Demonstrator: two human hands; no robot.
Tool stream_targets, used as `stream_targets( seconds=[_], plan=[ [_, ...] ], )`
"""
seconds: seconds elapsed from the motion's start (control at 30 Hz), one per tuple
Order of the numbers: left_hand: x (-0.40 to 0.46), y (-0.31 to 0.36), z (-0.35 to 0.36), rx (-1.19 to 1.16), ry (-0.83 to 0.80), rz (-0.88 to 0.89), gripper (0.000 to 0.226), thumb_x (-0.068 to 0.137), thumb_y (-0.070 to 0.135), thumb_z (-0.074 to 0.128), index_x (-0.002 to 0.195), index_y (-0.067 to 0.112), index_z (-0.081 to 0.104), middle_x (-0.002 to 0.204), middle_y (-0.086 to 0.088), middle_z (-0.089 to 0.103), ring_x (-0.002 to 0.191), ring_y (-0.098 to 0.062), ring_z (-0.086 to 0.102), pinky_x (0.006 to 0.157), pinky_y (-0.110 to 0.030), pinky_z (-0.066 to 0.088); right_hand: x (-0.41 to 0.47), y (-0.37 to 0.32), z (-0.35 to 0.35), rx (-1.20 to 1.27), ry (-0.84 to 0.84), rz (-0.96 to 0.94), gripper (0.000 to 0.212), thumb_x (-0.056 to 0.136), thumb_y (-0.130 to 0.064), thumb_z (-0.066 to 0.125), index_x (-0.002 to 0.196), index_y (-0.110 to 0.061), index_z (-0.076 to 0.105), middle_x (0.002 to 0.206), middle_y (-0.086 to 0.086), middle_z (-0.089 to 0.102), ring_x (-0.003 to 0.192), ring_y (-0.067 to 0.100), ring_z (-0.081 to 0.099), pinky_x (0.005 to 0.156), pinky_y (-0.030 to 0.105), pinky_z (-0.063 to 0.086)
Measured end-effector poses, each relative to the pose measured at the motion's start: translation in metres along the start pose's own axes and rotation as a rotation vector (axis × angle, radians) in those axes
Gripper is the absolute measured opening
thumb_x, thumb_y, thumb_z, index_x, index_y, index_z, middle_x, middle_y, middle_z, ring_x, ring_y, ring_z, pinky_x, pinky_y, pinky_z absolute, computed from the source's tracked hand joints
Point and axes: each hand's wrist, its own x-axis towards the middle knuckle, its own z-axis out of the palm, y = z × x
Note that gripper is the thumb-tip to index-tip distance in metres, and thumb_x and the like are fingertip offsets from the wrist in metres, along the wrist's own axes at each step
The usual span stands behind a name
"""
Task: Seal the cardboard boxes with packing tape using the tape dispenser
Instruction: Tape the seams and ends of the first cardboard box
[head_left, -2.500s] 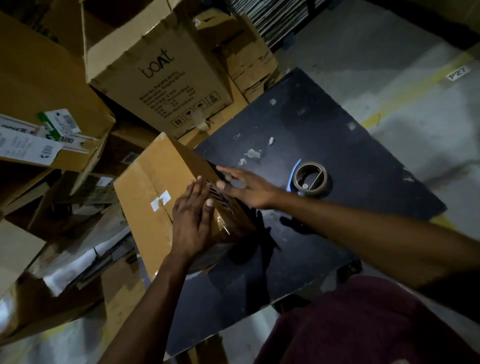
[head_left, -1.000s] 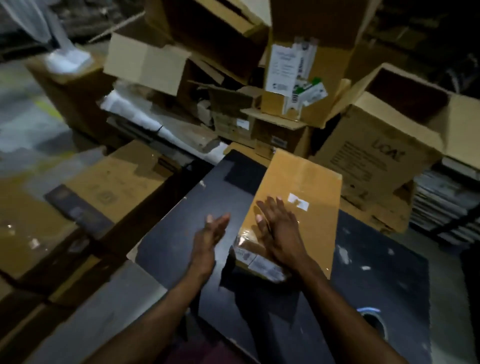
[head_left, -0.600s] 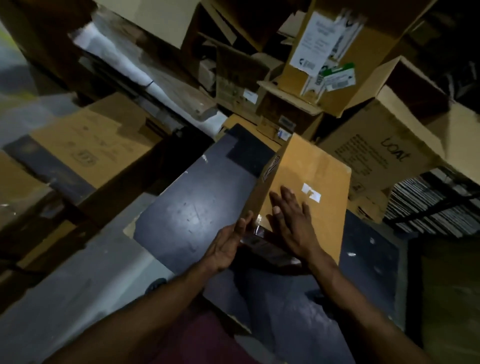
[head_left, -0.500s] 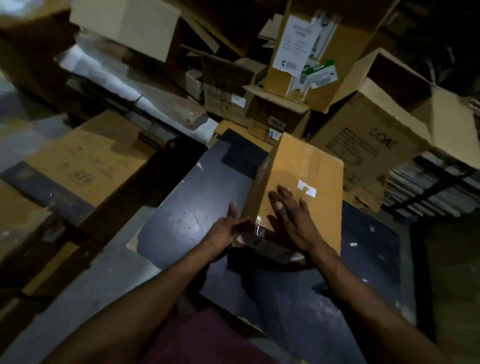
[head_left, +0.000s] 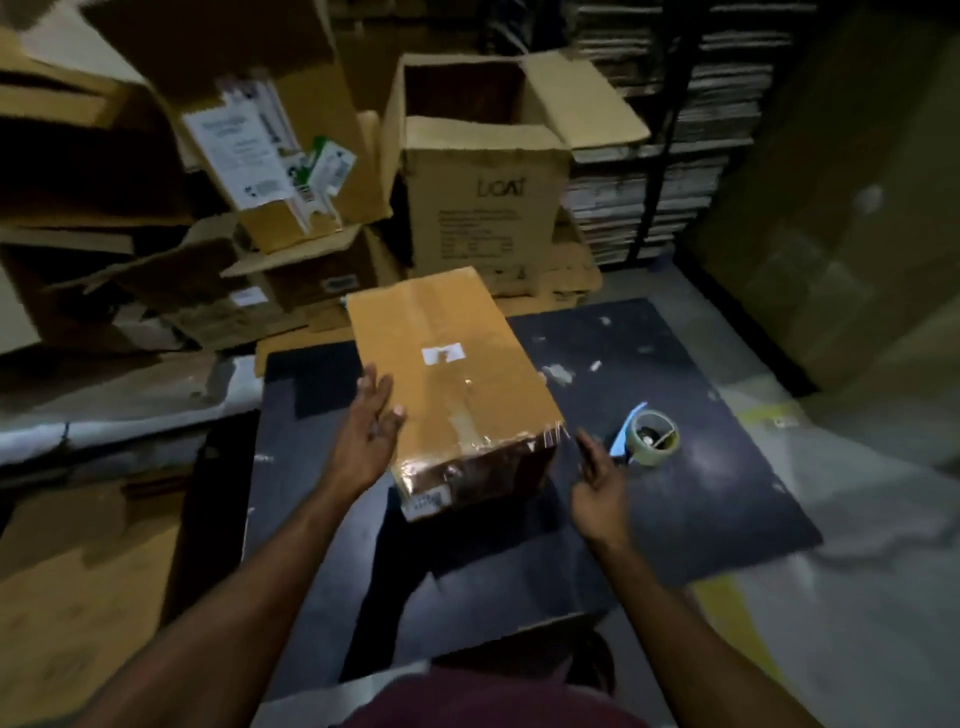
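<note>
Both hands spread open: left hand (head_left: 366, 434) at the taped box's (head_left: 447, 364) left edge, right hand (head_left: 597, 480) clear of its right corner, tape roll (head_left: 649, 439) just beyond.

Brown box (head_left: 441, 332); black board (head_left: 701, 493)

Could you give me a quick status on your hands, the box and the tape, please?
Left hand open at box's left edge. Right hand open, empty. Box flat on black board, tape along top seam. Tape dispenser lying right of box, path unobstructed.
</note>
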Motion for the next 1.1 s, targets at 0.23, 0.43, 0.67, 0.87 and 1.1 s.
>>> stream_targets(
  seconds=[0.23,0.43,0.67,0.87,1.1],
  plan=[
    [0.003,-0.005,0.024,0.069,0.111,0.020,0.063,0.109,0.051,0.033,0.163,0.019,0.031,0.174,0.005,0.007,0.161,-0.016,0.004,0.129,-0.043,0.015,0.012,-0.011,0.034,0.112,0.077,0.035,0.056,0.090,-0.002,0.059,0.139,-0.030,0.061,0.134,-0.004,0.068,0.128,0.013,0.062,0.110,0.046,0.050],
    [0.009,-0.003,0.035,0.200,0.118,-0.009,0.066,0.108,0.051,0.026,0.164,0.016,0.027,0.175,0.002,0.003,0.161,-0.019,0.000,0.130,-0.048,0.014,-0.001,-0.016,0.052,-0.153,0.035,-0.060,0.097,0.082,-0.014,0.052,0.165,-0.015,0.001,0.171,0.012,0.014,0.154,0.029,0.026,0.122,0.044,0.031],
    [0.008,0.002,0.026,0.414,0.106,0.032,0.069,0.106,0.052,0.017,0.164,0.017,0.030,0.175,-0.004,0.006,0.161,-0.020,-0.002,0.128,-0.053,-0.005,-0.017,-0.035,0.080,-0.247,0.038,0.014,0.104,0.069,-0.014,0.045,0.159,0.008,-0.002,0.168,0.025,-0.007,0.158,0.038,0.003,0.128,0.047,0.014],
    [0.019,0.023,0.012,0.709,0.013,0.089,0.064,0.110,0.043,0.019,0.161,0.009,0.033,0.173,-0.011,0.018,0.161,-0.029,0.003,0.125,-0.062,-0.003,-0.054,-0.005,0.063,-0.348,-0.164,-0.246,0.092,0.072,-0.009,0.046,0.161,-0.003,0.022,0.170,0.012,0.013,0.158,0.026,0.010,0.127,0.051,0.015],
    [0.021,0.061,0.011,0.465,-0.094,0.254,0.050,0.105,0.044,0.042,0.138,0.014,0.064,0.154,-0.010,0.054,0.147,-0.034,0.043,0.115,-0.051,0.037,0.023,-0.026,-0.003,0.231,0.211,0.035,0.021,0.099,-0.036,0.066,0.117,-0.028,0.073,0.114,-0.008,0.075,0.108,0.007,0.068,0.102,0.045,0.054]
  ],
)
